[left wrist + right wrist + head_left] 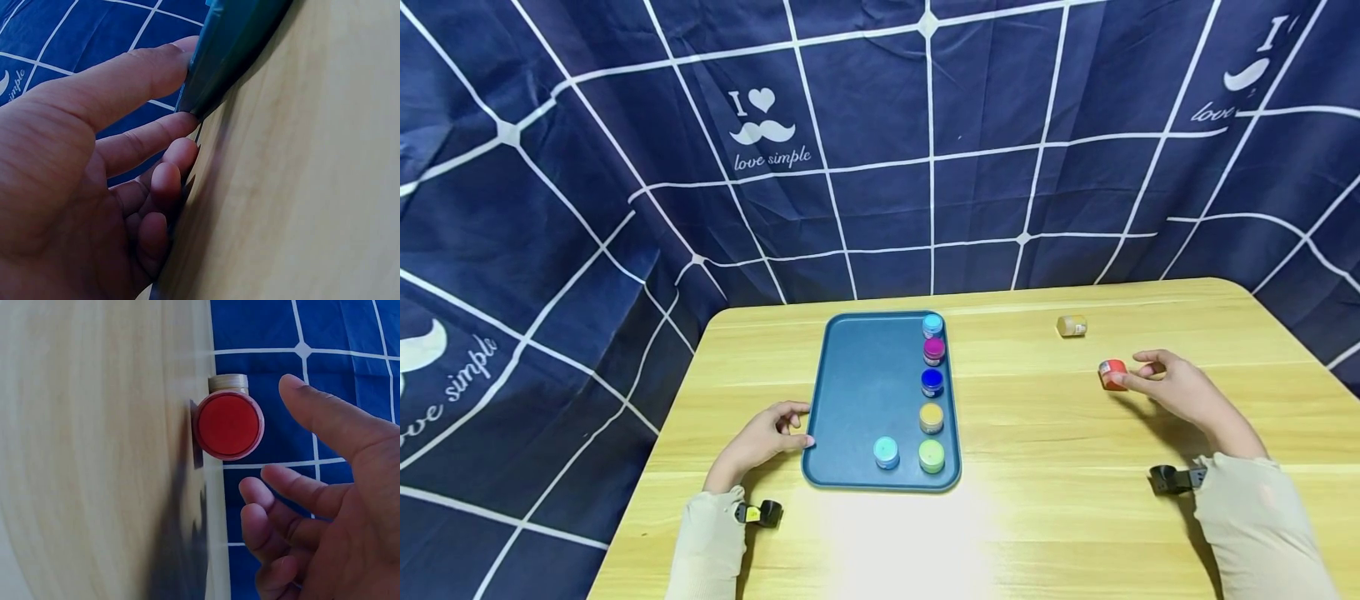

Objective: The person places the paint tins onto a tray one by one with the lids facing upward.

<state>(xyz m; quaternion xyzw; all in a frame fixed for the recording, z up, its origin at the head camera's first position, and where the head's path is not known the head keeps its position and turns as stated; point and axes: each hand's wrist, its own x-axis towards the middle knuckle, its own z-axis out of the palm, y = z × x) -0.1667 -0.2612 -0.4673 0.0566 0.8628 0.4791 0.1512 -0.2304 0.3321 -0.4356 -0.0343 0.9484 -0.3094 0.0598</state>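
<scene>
My left hand is at the left rim of a dark blue tray. In the left wrist view, the thumb and index finger pinch the tray's edge, with the other fingers curled below. My right hand reaches toward a small red-lidded jar lying on its side. Its red lid faces the hand in the right wrist view, and the spread thumb and fingers stand apart from it. Just behind lies a yellow jar, also on its side.
Along the tray's right side stand a light blue jar, a magenta jar, a dark blue jar, a yellow-orange jar and a green jar. A turquoise jar stands near the front. A blue curtain hangs behind the wooden table.
</scene>
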